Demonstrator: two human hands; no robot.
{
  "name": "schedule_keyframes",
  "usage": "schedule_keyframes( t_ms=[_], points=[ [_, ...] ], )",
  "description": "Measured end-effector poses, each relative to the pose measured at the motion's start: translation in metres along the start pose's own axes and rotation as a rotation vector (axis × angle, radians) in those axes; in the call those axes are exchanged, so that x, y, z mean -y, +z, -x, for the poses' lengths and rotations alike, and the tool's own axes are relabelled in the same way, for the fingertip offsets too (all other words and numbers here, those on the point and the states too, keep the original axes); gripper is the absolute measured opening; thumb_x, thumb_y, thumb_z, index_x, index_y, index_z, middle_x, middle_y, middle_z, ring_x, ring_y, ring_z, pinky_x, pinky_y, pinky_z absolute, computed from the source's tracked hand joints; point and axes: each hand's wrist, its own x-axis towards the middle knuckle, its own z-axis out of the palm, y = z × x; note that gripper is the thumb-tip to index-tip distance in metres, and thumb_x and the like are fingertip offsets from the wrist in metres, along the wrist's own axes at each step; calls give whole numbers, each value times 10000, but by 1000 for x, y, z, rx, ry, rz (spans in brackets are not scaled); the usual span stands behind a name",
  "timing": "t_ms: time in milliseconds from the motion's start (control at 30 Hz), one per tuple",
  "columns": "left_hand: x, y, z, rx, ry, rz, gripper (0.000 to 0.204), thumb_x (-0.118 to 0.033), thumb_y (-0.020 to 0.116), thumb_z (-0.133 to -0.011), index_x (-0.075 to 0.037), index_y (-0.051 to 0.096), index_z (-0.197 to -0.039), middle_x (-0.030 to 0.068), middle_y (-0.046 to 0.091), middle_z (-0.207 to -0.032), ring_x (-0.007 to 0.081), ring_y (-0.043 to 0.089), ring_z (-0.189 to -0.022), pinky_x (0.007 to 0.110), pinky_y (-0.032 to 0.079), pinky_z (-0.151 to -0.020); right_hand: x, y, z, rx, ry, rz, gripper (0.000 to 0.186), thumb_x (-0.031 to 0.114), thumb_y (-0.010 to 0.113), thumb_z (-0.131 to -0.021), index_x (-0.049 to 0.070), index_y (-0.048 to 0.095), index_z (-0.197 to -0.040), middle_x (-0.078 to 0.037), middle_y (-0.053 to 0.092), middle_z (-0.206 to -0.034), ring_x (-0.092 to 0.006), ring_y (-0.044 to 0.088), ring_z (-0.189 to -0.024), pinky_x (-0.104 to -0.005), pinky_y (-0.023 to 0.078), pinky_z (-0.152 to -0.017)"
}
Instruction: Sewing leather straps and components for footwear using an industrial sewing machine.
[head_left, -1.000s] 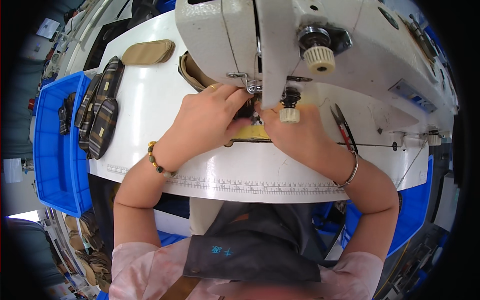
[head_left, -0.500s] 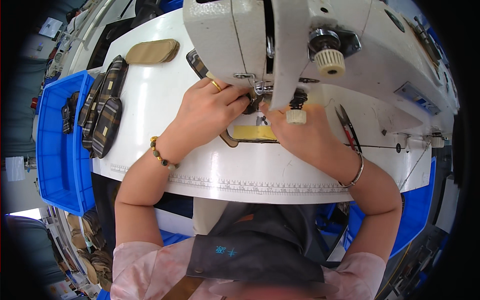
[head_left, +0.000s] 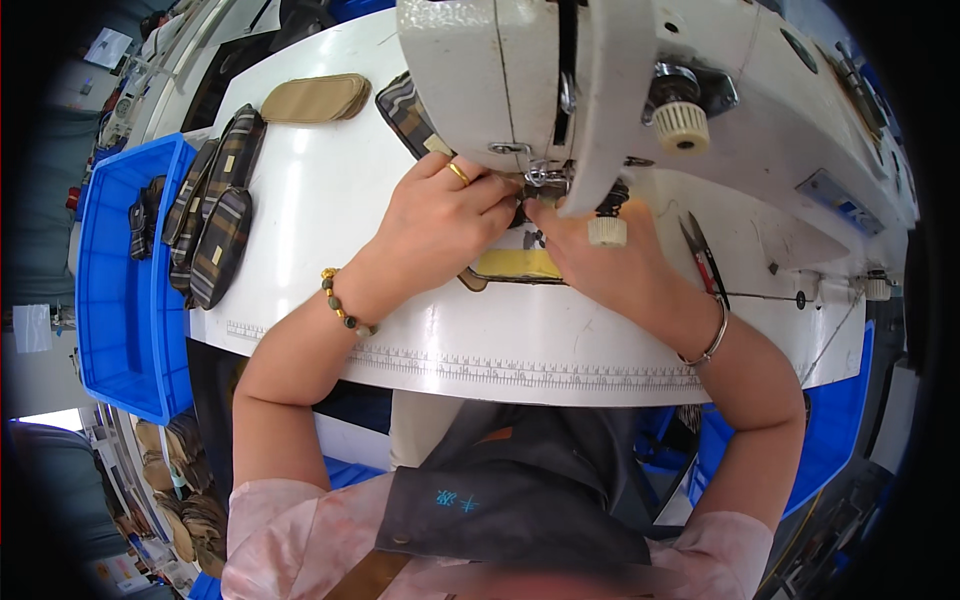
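My left hand (head_left: 445,215) is bent with fingers closed on a plaid pouch (head_left: 400,110) under the sewing machine (head_left: 470,70), its fingertips beside the metal presser foot (head_left: 543,176). My right hand (head_left: 605,260) is curled on the other side of the foot, index tip close to it; the remaining fingers and what they hold are partly hidden by the machine head. Between my hands, low on the machine bed, lies a yellow strip (head_left: 515,263).
Beige oval pieces (head_left: 310,98) lie at the back left, with several plaid pouches (head_left: 225,225) below them. A blue bin (head_left: 125,320) stands off the table's left edge, another (head_left: 835,410) at the lower right. Black-and-red scissors (head_left: 700,255) lie right of my right hand.
The plaid end of the pouch has swung into view above my left hand. The whole scene has shifted rightward in the picture; both hands stay by the presser foot.
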Motion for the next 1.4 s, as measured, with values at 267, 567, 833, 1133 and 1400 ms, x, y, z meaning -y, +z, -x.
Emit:
schedule_keyframes(
  t_ms=[267, 567, 833, 1133, 1400],
  points=[
    [3, -4, 2, 22, -25, 37, 160, -122, 691, -705, -107, 757, -849, -45, 685, -954, 141, 603, -1015, 285, 467, -838, 9, -19, -4, 57, -110, 117, 128, 97, 676, -777, 38, 740, -870, -94, 570, -560, -248, 625, -502, -373, 478, -442],
    [2, 1, 3, 1, 8, 43, 185, -118, 687, -701, -100, 765, -868, -39, 686, -952, 148, 610, -1002, 294, 482, -834, 10, -17, -3, 45, -70, 184, 169, 97, 672, -814, 60, 748, -961, -59, 571, -575, -232, 619, -502, -364, 475, -445],
    [-5, 0, 1, 1, -7, 0, 177, -148, 700, -722, -98, 770, -876, -44, 670, -900, 150, 595, -930, 282, 470, -790, 4, -12, 5, 85, -137, 366, 364, 152, 622, -868, 130, 695, -1223, 84, 479, -580, -96, 459, -469, -306, 298, -496],
    [-6, 0, 0, 43, -20, -63, 190, -128, 672, -748, -80, 764, -907, -24, 688, -929, 158, 598, -958, 306, 456, -852, -5, -4, 9, 86, -173, 386, 344, 144, 624, -895, 116, 690, -1231, 83, 488, -571, -96, 486, -469, -293, 303, -486],
    [-9, -12, 0, 86, -38, -2, 244, -141, 664, -778, -99, 755, -1001, -27, 679, -931, 158, 596, -978, 337, 448, -928, 7, -22, -3, 7, 400, -235, 129, 165, 739, -654, 49, 682, -667, -78, 588, -645, -242, 641, -553, -372, 488, -490]
  ],
)
